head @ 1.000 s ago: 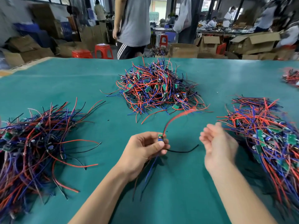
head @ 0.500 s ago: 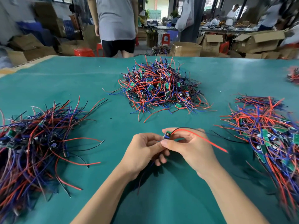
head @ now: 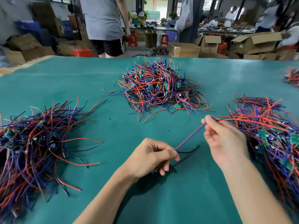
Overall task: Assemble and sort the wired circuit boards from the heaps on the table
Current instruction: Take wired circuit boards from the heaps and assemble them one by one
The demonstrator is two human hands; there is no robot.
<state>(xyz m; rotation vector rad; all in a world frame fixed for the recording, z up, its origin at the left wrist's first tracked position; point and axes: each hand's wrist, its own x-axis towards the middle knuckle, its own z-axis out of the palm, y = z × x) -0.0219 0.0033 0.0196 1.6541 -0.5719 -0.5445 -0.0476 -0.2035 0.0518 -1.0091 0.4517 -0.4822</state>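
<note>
My left hand (head: 152, 156) pinches the near end of a red and blue wire pair (head: 190, 137); the small board is hidden inside its fingers. My right hand (head: 224, 138) pinches the same pair farther along, holding it taut between the hands. The pair's red tail runs on past my right fingers over the right heap (head: 268, 131). A black wire (head: 189, 150) trails onto the table below the pair. A tangled heap of wired boards (head: 159, 87) lies in the middle, and a heap with wires combed one way (head: 37, 139) lies at the left.
The green table cover (head: 90, 81) reaches a far edge where a person in a grey shirt (head: 103, 25) stands. Cardboard boxes (head: 255, 42) and red stools (head: 133, 39) fill the floor behind. A small wire heap (head: 292, 76) sits at the far right.
My right hand has slid from beside my left hand out to the right and up along the wires, drawing the red and blue pair straight. The standing person has shifted.
</note>
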